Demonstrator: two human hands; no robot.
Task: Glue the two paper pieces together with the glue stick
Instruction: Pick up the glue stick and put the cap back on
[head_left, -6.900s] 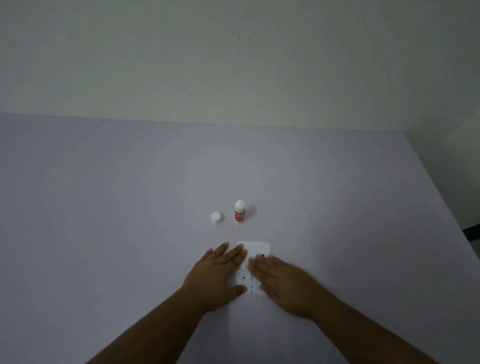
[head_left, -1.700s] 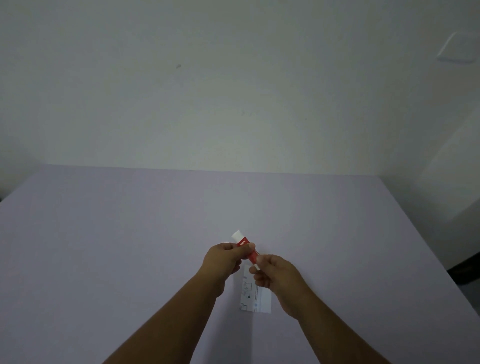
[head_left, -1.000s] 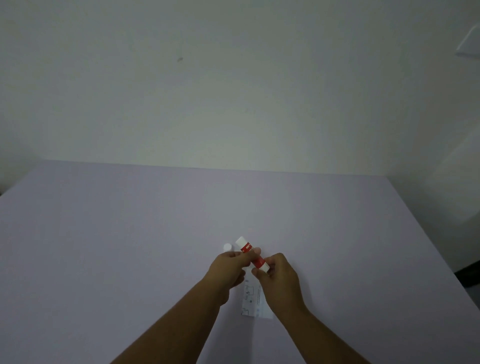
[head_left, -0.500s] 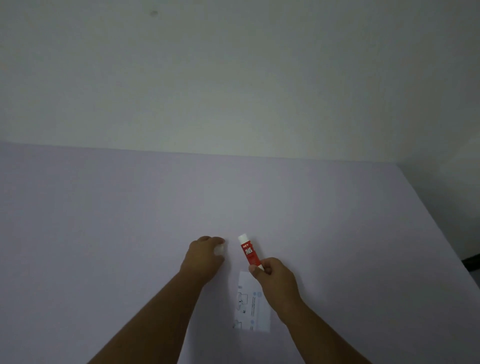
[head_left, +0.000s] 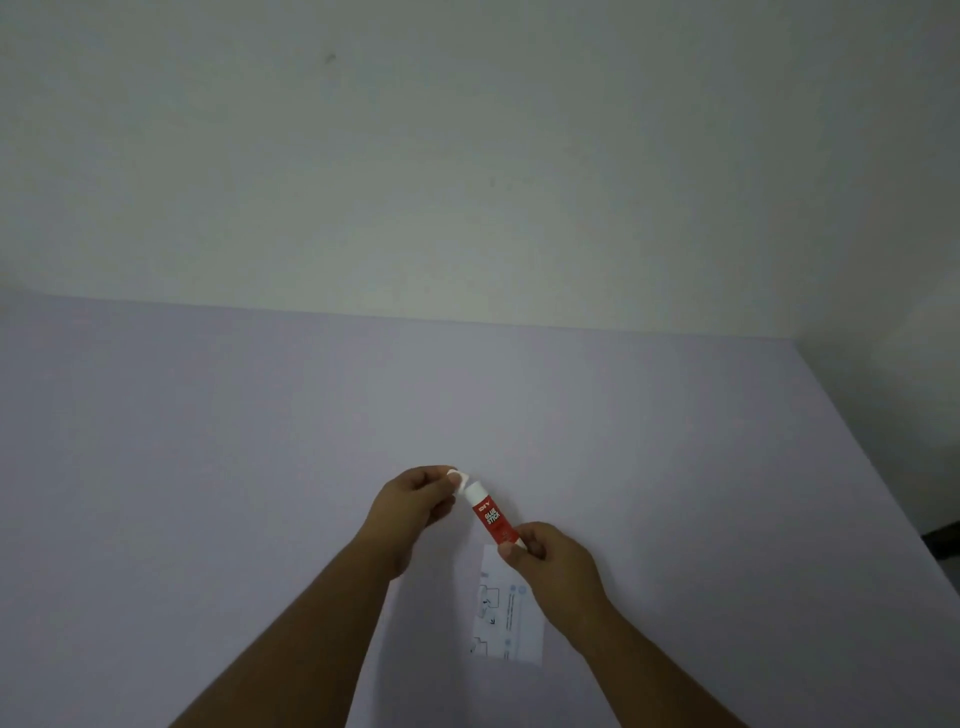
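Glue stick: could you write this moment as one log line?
step: recapping | right hand: holds glue stick by base | left hand: holds cap at tip, not on | paper: flat on table

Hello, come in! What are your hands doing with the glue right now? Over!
Right hand pinches glue stick by its base. Left hand holds white cap at the stick's tip. Paper flat on table, nothing blocking.

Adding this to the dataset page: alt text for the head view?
Two hands over a pale purple table: the right hand holds a red glue stick by its base, the left hand holds its white cap at the tip. Printed paper lies below.
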